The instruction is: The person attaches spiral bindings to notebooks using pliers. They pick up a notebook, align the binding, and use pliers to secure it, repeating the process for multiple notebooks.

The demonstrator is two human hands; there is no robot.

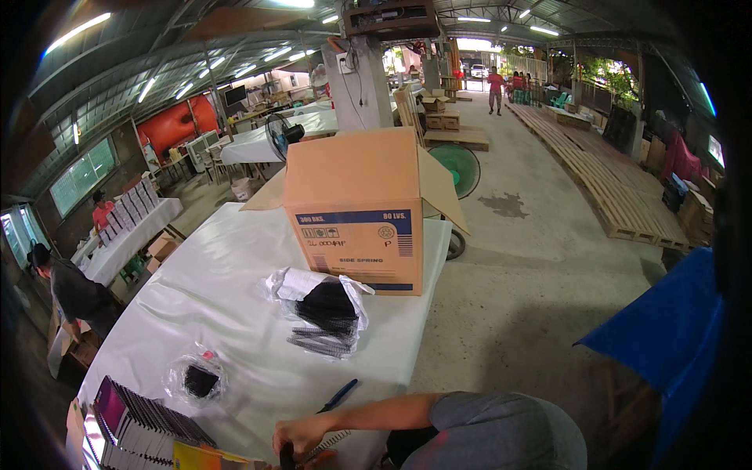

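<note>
At the table's front edge, my right hand (pixel 304 432) is closed round a dark tool-like handle (pixel 287 454), whose working end is cut off by the lower edge. A thin dark spiral binding coil (pixel 329 443) sticks out beside it. My left hand (pixel 321 460) shows only as a few fingers bent against the coil; the rest is out of view. Left of my hands lie spiral notebooks (pixel 149 423) in a row, with a yellow cover (pixel 207 457) next to them. A blue pen (pixel 338 395) rests just beyond my right forearm.
An open carton (pixel 356 211) stands at the table's far end. Before it, a torn plastic wrapper holds black coils (pixel 325 313). A smaller clear bag (pixel 200 380) with black pieces lies nearer. Fans (pixel 454 168), pallets (pixel 587 164), a blue sheet (pixel 666 337) and several people surround the white-covered table (pixel 211 290).
</note>
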